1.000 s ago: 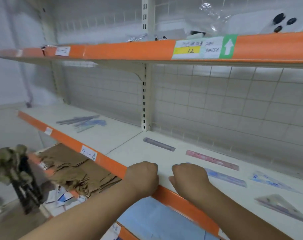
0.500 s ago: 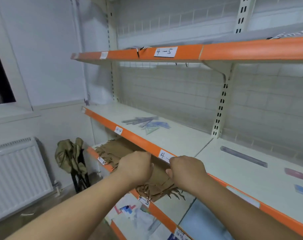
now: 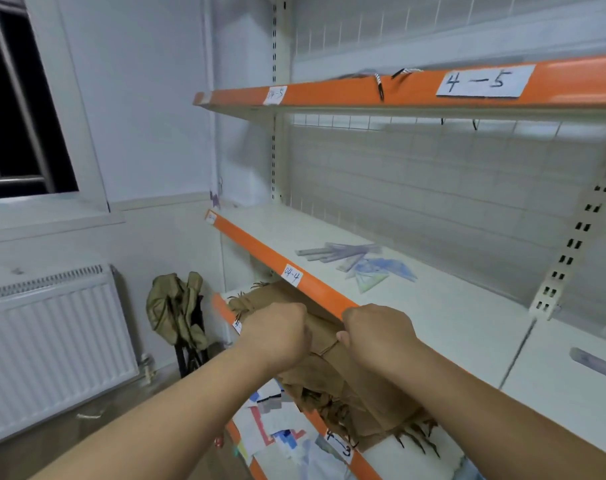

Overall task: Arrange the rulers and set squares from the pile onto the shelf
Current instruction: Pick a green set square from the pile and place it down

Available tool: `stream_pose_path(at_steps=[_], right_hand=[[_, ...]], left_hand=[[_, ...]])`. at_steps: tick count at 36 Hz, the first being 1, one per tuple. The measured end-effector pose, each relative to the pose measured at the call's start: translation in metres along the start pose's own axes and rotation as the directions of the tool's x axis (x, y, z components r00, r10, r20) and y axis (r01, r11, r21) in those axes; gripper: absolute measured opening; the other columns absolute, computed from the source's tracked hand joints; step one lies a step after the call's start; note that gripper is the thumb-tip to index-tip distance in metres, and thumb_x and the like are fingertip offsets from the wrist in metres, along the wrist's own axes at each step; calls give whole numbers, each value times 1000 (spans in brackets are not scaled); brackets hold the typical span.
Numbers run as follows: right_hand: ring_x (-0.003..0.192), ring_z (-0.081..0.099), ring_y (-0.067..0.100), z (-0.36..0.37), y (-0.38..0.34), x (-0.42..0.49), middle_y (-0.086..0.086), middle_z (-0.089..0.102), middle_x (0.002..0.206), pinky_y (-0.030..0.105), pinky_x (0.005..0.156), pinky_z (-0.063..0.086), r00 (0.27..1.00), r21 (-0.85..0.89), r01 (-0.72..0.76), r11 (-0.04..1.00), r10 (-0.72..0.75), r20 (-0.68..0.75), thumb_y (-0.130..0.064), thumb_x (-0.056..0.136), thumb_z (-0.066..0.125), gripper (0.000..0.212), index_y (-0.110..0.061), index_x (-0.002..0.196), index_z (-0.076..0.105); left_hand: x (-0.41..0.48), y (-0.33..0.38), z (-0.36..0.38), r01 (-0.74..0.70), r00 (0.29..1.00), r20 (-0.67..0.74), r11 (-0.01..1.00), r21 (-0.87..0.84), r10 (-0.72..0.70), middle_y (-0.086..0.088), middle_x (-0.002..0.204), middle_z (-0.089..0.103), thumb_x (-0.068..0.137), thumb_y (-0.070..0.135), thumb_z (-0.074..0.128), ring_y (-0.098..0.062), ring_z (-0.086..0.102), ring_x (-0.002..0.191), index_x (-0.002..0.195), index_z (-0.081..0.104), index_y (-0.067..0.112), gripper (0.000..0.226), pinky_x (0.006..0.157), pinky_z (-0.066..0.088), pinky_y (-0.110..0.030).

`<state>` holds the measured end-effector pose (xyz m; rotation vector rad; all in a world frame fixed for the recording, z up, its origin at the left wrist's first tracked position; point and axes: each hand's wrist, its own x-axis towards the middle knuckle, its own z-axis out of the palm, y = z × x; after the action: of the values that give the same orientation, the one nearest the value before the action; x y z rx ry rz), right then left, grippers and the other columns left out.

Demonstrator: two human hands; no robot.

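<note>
Pile (image 3: 358,263): rulers and set squares heaped mid-shelf, nearer the back edge.
Shelf (image 3: 450,306): labelled 04-4, orange front edge.
Left hand (image 3: 277,336): grip curled together, nothing seen inside, before the front edge.
Right hand (image 3: 377,332): grip likewise, at that edge.

Both forearms reach forward, left grip (image 3: 277,332) and right grip (image 3: 377,332) fisted, seemingly empty.
</note>
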<state>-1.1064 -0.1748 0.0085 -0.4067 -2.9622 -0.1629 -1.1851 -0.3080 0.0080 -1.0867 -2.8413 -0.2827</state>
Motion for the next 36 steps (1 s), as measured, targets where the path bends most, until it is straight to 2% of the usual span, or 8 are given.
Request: stream_pose_path(at_steps=[5, 8, 10, 13, 15, 20, 29, 36], right_hand=[[101, 59, 25, 8, 11, 60, 5, 61, 109, 27, 69, 33, 999, -12, -44, 999, 45, 13, -29, 97, 42, 23, -15, 109, 56], [101, 59, 22, 16, 25, 91, 2, 60, 102, 26, 67, 33, 998, -4, -56, 998, 56, 2, -30, 98, 41, 20, -17, 103, 56], [101, 60, 22, 21, 35, 110, 1, 59, 94, 26, 67, 36, 998, -7, -70, 998, 70, -2, -31, 99, 40, 20, -18, 96, 55], [104, 60, 23, 29, 50, 137, 3, 64, 109, 29, 78, 43, 995, -80, -103, 992, 104, 6, -34, 99, 41, 27, -16, 109, 58], [103, 61, 21, 30, 59, 148, 1, 64, 110, 28, 73, 42, 989, -132, -135, 982, 142, 41, -24, 97, 45, 20, -18, 111, 58], [103, 61, 19, 38, 78, 160, 0, 63, 101, 25, 77, 41, 959, -154, -245, 957, 263, 104, -9, 88, 50, 16, -25, 90, 52], [109, 57, 15, 48, 95, 165, -5, 61, 117, 23, 73, 36, 897, -51, -397, 917, 399, 191, -33, 97, 42, 26, -22, 112, 59], [116, 52, 25, 54, 76, 180, 8, 50, 128, 34, 89, 43, 817, -110, -490, 864, 500, 287, -57, 92, 41, 55, -15, 126, 52]], left_hand=[[51, -15, 0, -18, 1000, 15, 1000, 25, 17, 1, 66, 41, 97, 24, 39, -20, 48, 69, 64, 35, 18, 34, 51, 29, -25], [84, -20, -5, -25, 1000, 12, 999, 25, 25, -10, 91, 59, 96, 22, 38, -27, 60, 88, 75, 41, 14, 23, 59, 35, -28], [107, -23, -6, -44, 999, 10, 999, 15, 44, -13, 100, 60, 97, 25, 39, -29, 60, 94, 76, 37, 14, 24, 65, 40, -31], [137, -26, -3, -94, 996, 15, 996, 9, 93, -11, 107, 60, 99, 26, 39, -28, 57, 99, 89, 49, 13, 19, 71, 41, -31], [154, -25, 2, -115, 993, 9, 993, 20, 115, -9, 110, 59, 99, 27, 40, -26, 55, 103, 100, 53, 11, 21, 73, 40, -29], [189, -21, 20, -164, 986, 27, 986, -1, 164, -5, 113, 59, 99, 26, 39, -21, 55, 105, 105, 54, 11, 22, 70, 33, -25], [237, -14, 42, -288, 951, 96, 954, -78, 295, -3, 115, 59, 98, 28, 40, -20, 55, 108, 106, 55, 13, 22, 77, 38, -28], [263, -21, 51, -432, 892, 109, 899, -73, 438, -1, 108, 61, 99, 29, 40, -17, 57, 100, 101, 56, 15, 22, 72, 39, -24]])
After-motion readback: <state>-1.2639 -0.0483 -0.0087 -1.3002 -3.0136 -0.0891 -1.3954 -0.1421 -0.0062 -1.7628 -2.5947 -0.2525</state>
